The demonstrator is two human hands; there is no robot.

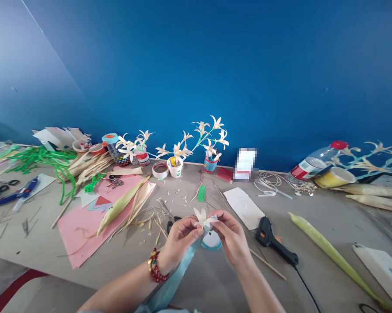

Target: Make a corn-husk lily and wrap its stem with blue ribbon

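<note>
2 bare hands work close together over the grey table [323, 213], both on 1 white pointed-petal flower [202, 217]. L hand [182, 234], w/ a red beaded bracelet [158, 266] at the wrist, pinches the flower's L side btwn thumb & index; R hand [230, 232] pinches its R side likewise. Fingers of both are closed to a small grip, no visible gap at the tips; the lower fingers are curled & partly hidden. Flower sits btwn the 2 hands, above the table; at least 3 petals show. 1 pale blue satiny ribbon [179, 271] runs from just below it, past the L wrist, toward the person.

Under the hands: 1 round white disc w/ blue rim [211, 243], partly covered. R of R hand: 1 thin wooden stick [268, 264], 1 black glue gun [274, 241] w/ cord, 1 white paper sheet [244, 206] & 1 long green husk [329, 248]. Just behind L hand: black-handled scissors [170, 226], partly hidden. Centre back: 3 small cups, i.e. 1 red-and-white [142, 158], 1 white [175, 168], 1 blue-and-red [210, 164], plus 1 tape roll [160, 175] nr the white one.
</note>
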